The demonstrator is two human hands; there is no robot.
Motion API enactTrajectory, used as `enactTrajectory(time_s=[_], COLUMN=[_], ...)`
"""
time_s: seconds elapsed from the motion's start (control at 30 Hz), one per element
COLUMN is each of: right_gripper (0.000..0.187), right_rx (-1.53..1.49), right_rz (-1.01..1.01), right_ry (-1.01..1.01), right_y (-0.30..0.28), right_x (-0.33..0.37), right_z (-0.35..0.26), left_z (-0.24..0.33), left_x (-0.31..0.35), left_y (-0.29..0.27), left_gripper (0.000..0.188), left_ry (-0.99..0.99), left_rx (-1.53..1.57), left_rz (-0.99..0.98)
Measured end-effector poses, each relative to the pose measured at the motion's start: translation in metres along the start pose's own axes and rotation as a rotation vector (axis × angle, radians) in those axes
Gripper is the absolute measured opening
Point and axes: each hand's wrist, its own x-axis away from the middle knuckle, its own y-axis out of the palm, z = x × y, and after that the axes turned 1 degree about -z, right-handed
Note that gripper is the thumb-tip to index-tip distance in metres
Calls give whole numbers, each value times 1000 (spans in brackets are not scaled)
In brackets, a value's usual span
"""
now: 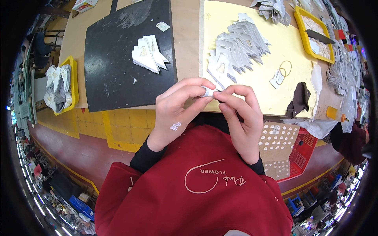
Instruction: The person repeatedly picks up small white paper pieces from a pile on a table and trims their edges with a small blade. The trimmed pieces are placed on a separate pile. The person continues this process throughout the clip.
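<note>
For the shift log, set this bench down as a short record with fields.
Left hand: pinches a small pale piece
Right hand: fingertips close to that piece; its own hold unclear
Black mat: a few overlapping white cutouts
Yellow sheet: fanned grey-and-white cutouts; dark scrap toward its right side
Left yellow tray: white-and-grey pieces
Right yellow tray: pale pieces, dark strip across

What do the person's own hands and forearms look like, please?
The left hand and right hand are ungloved. Small pale purple patches, perhaps stickers, mark the back of the left. Black sleeves reach both wrists, alongside a dark red garment.
</note>
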Motion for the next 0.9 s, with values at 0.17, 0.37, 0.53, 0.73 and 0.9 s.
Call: enactTrajectory(time_s=[0.17,0.37,0.53,0.73,0.9], right_gripper=[25,20,22,42,44], right_rx=[-158,187,817,1217,748], right_rz=[87,164,126,-157,-324], right_ry=[113,204,143,201,245], right_y=[-2,-15,-20,-24,-52], right_x=[4,-5,21,36,39], right_z=[6,24,57,35,31], left_z=[-7,-25,-27,-29,-21], left_x=[0,-16,-3,6,6], left_y=[-7,-50,-52,-21,-8], left_gripper=[16,17,19,22,22], left_ry=[92,191,212,207,262], left_rx=[-48,-417,-492,-354,-325], left_rz=[66,449,373,192,116])
